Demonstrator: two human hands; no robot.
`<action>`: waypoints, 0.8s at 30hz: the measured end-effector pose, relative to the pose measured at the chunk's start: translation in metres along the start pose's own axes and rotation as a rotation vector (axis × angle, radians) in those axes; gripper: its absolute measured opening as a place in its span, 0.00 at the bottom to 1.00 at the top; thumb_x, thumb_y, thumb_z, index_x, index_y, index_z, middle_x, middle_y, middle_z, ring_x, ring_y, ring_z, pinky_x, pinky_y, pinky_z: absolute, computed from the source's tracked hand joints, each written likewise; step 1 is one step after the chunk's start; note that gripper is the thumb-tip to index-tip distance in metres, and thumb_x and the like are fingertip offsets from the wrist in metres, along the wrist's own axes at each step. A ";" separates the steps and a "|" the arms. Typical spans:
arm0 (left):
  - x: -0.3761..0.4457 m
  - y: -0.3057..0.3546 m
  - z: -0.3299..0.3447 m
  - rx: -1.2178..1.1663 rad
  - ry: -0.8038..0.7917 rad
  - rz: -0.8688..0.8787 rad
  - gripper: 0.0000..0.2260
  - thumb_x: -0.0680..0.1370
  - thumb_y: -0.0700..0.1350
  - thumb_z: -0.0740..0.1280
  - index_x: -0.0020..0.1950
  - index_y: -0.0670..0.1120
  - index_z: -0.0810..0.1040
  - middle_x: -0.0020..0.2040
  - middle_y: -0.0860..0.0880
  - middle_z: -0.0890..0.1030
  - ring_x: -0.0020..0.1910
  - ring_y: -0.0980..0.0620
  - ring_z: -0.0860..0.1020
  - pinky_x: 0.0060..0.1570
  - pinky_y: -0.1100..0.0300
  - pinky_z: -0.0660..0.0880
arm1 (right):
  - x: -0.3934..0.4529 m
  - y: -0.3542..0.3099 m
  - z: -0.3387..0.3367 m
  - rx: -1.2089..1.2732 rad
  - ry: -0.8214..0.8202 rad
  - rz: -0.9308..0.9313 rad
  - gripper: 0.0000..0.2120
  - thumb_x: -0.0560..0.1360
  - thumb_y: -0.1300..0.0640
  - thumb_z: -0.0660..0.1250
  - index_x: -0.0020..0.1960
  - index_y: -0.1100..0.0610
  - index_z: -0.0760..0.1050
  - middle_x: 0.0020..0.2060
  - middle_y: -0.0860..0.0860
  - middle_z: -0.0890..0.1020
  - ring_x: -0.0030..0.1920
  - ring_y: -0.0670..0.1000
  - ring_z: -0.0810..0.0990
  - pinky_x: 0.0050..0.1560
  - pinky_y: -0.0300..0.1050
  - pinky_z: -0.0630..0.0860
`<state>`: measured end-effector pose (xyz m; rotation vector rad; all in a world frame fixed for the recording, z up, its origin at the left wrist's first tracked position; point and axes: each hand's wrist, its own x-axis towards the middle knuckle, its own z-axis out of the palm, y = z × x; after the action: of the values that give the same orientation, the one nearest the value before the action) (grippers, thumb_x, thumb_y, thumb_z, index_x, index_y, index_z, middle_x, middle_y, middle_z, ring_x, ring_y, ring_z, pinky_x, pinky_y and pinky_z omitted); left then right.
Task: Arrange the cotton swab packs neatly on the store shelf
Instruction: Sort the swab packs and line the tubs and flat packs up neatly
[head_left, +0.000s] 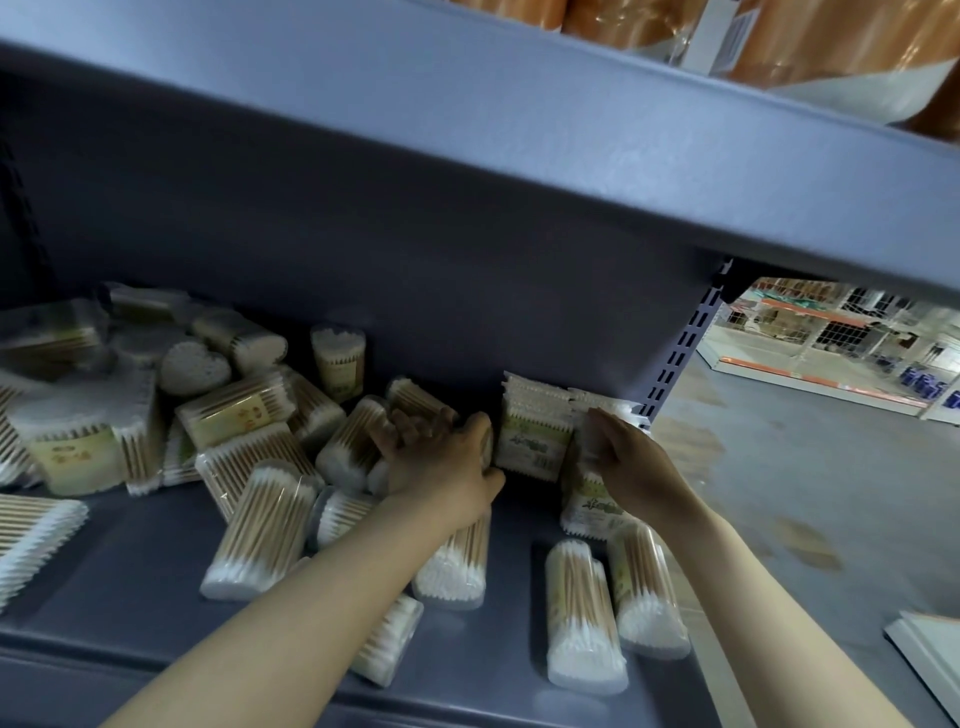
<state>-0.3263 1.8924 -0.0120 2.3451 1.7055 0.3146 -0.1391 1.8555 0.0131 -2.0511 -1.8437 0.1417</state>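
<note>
A person works at a grey shelf (130, 587) in a store. Lots of swab packs lie on it in a messy pile (244, 415) at the left and middle. Some lie flat, some lean on each other.

At the back right, near the post (680, 364), a few flat packs stand up in a short row. One standing pack (530, 431) is between the two hands.

The left hand (441, 457) reaches into the edge of the pile. Its fingers are spread a little and curl over a round tube (353, 441) of swabs. The thumb is close to the standing pack. I cannot tell if the hand really holds the tube or just rests on it.

The right hand (623, 457) is at the end of the row. Its fingers bend around a flat pack (592, 415) and seem to hold it up. The fingertips are hidden behind the pack, so I cannot tell how tight the hold is.

Three more tubes lie flat at the front, and one of them (582, 618) is close to the front edge.

What could go wrong? The standing packs are thin and look easy to tip. If the right hand lets go too soon, or the left hand bumps them, the row could fall like dominoes. The tubes are round, so a nudge from an arm could roll one off the front. Pulling a tube out of the pile could make the others slide down too.
</note>
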 end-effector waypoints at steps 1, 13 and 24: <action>0.001 -0.001 0.001 -0.020 0.000 -0.004 0.20 0.75 0.57 0.59 0.65 0.57 0.61 0.70 0.49 0.63 0.69 0.33 0.57 0.65 0.35 0.54 | 0.000 0.000 0.000 0.002 -0.001 -0.002 0.10 0.72 0.65 0.63 0.53 0.59 0.70 0.44 0.50 0.72 0.46 0.53 0.70 0.40 0.42 0.60; -0.002 0.002 -0.005 0.021 0.007 -0.079 0.20 0.78 0.55 0.55 0.69 0.58 0.58 0.74 0.49 0.57 0.71 0.32 0.49 0.66 0.33 0.48 | 0.001 0.002 0.001 0.011 0.011 0.027 0.23 0.74 0.63 0.64 0.68 0.58 0.66 0.61 0.54 0.75 0.62 0.55 0.72 0.44 0.37 0.58; 0.001 -0.014 -0.007 0.012 0.031 -0.113 0.24 0.76 0.58 0.59 0.70 0.60 0.57 0.73 0.49 0.62 0.71 0.34 0.54 0.66 0.34 0.52 | 0.001 0.000 0.001 0.002 0.012 0.020 0.14 0.73 0.65 0.63 0.58 0.58 0.71 0.47 0.52 0.75 0.50 0.53 0.72 0.40 0.40 0.59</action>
<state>-0.3412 1.8977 -0.0093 2.2521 1.8500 0.3235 -0.1398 1.8568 0.0124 -2.0649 -1.8161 0.1366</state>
